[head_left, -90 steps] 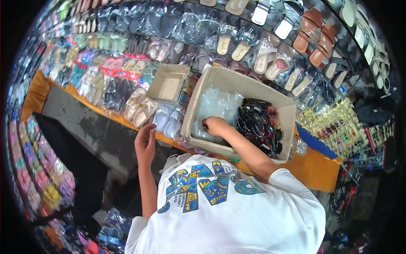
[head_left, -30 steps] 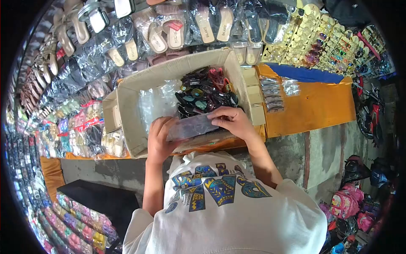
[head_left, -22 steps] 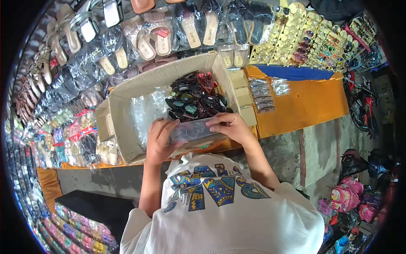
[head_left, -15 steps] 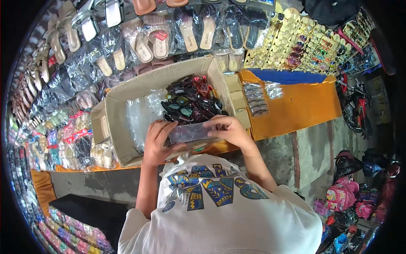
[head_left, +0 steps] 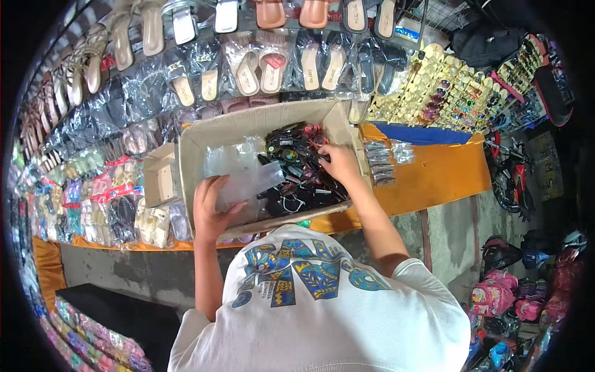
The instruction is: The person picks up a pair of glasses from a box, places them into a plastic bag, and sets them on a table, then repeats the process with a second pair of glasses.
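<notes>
Over the left part of an open cardboard box (head_left: 260, 115), my left hand (head_left: 212, 206) is closed on a clear plastic sleeve (head_left: 260, 180). The sleeve slants up to the right, its far end over a heap of dark sunglasses (head_left: 297, 164). My right hand (head_left: 341, 163) reaches into the right side of that heap, fingers curled around a pair of dark sunglasses; the fingertips are partly hidden. More clear plastic sleeves (head_left: 234, 157) lie in the left half of the box.
Left of the box stands a small open carton (head_left: 160, 180). Wrapped sandals (head_left: 248, 71) fill the display behind it. To the right, an orange cloth-covered surface (head_left: 434, 167) holds packed sunglasses (head_left: 379, 163), below a rack of eyewear (head_left: 443, 90).
My right hand has let go of the plastic sleeve and moved to the sunglasses heap. My left hand keeps the sleeve, now tilted and further left. The camera view has shifted.
</notes>
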Tool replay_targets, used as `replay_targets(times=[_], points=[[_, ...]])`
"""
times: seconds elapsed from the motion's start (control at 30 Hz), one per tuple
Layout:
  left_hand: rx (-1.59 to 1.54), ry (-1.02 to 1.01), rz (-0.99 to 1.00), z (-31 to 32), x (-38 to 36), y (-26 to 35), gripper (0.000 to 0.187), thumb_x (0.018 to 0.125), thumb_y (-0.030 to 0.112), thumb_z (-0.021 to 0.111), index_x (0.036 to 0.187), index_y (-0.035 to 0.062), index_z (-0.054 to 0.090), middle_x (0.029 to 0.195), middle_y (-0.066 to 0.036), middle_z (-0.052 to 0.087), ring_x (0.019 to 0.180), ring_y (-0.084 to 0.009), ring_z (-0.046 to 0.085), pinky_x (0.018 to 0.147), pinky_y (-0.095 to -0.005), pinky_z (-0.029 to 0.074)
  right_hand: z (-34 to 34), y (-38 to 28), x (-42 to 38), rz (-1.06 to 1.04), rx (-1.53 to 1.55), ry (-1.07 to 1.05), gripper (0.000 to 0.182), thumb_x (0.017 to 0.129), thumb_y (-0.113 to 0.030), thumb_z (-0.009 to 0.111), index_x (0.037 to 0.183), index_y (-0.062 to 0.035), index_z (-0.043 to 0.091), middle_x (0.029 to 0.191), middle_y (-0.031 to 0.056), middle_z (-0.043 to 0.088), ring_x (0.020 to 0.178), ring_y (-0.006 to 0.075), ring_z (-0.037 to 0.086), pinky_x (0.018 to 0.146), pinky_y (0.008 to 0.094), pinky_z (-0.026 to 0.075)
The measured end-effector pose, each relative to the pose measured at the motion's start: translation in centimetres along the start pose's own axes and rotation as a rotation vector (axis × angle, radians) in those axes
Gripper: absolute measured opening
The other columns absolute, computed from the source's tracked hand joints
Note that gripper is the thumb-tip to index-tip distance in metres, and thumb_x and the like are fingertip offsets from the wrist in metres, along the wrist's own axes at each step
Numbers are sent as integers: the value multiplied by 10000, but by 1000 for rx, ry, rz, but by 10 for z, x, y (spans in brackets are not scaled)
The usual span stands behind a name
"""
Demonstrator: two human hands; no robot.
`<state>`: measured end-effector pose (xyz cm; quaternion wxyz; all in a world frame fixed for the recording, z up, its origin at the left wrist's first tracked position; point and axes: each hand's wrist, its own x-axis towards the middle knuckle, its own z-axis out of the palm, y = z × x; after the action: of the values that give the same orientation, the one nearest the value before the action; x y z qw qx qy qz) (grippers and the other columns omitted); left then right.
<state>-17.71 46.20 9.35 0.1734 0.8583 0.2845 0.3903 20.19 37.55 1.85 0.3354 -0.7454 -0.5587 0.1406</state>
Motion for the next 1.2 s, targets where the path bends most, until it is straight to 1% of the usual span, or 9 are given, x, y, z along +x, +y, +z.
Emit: replay_targets(times=[0.07, 0.33, 0.43, 0.57, 0.63, 0.67, 0.83, 0.97, 1.2], points=[[-12, 2, -17, -11, -2, -13, 721, 592, 59, 934, 1245, 15, 631, 1174, -166, 645, 1061, -359, 642, 910, -437, 537, 9, 7, 6, -103, -551, -33, 204, 791, -179, 806, 985, -128, 767, 982, 142, 749, 969, 375, 685, 869, 479, 528], [-91, 11, -106, -26, -4, -39, 728, 616, 128, 934, 1284, 59, 654, 1173, -132, 659, 1021, -328, 647, 909, -435, 516, 24, -2, 4, 29, -740, 23, 94, 806, -198, 770, 864, -123, 777, 970, 140, 735, 1057, 376, 661, 924, 487, 505], [-89, -10, -108, -24, -1, -46, 720, 627, 141, 935, 1286, 61, 654, 1171, -132, 660, 1008, -322, 649, 905, -435, 519, 15, -10, 1, 18, -638, 61, 182, 841, -189, 704, 981, -84, 756, 1004, 171, 725, 1030, 365, 681, 902, 486, 526], [-105, -60, -77, -19, 6, -56, 726, 635, 132, 938, 1289, 27, 640, 1198, -150, 650, 1015, -311, 661, 911, -413, 542, 6, -15, -10, 133, -306, 137, 203, 915, -209, 677, 1063, -76, 719, 857, 205, 719, 759, 380, 694, 736, 480, 555], [-110, -74, -82, -18, 10, -56, 721, 641, 136, 935, 1289, 26, 640, 1201, -150, 650, 1020, -310, 660, 918, -412, 539, 4, -12, -14, 235, 48, 64, 207, 953, -233, 687, 1102, -93, 720, 836, 172, 714, 699, 318, 688, 703, 428, 558], [-107, -85, -87, -17, 11, -55, 716, 646, 140, 932, 1290, 24, 640, 1204, -150, 649, 1024, -309, 658, 924, -411, 536, 5, -10, -20, 344, 219, 38, 227, 976, -239, 701, 1130, -74, 717, 809, 106, 709, 645, 217, 666, 656, 344, 548], [-170, -101, -110, -11, 11, -60, 727, 640, 176, 941, 1285, 19, 645, 1209, -151, 648, 1039, -310, 649, 940, -412, 526, 6, -1, -40, 377, 363, -36, 273, 953, -199, 741, 1146, -10, 707, 827, 50, 720, 683, 132, 672, 632, 290, 534], [-241, -96, -139, -9, 11, -59, 747, 625, 210, 953, 1275, 7, 647, 1202, -155, 645, 1021, -309, 644, 928, -409, 522, 6, -1, -48, 285, 194, 130, 288, 946, -136, 741, 1180, 21, 685, 826, 92, 724, 696, 114, 684, 617, 282, 529], [-300, -92, -120, -10, 18, -54, 756, 627, 228, 969, 1275, 5, 651, 1175, -155, 659, 1007, -299, 645, 903, -396, 526, -34, -78, -47, 380, 972, 318, 223, 1013, -111, 663, 1175, 41, 665, 913, 84, 725, 755, 155, 695, 660, 270, 537]])
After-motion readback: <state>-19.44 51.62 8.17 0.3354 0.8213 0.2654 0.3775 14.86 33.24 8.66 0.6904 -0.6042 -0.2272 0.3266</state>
